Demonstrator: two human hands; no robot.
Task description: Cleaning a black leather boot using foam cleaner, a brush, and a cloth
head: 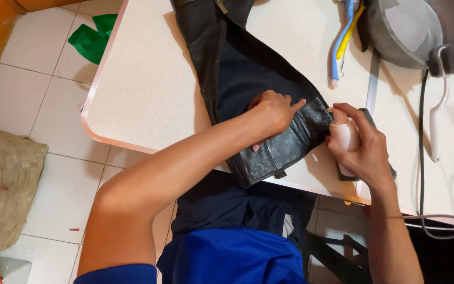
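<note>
Top right, a grey metal bowl (403, 31) sits on the table; nothing shows inside it from this angle. A woven basket (3, 194) stands on the tiled floor (43, 100) at left, contents hidden. The black leather piece (248, 84) lies on the pale table (143, 79), its long axis running from the far edge diagonally toward the person, near end overhanging. The left hand (273, 113) presses it down, fingers together, forefinger extended. The right hand (363, 150) curls around a small pink bottle (345, 134) just beside the leather's end.
</note>
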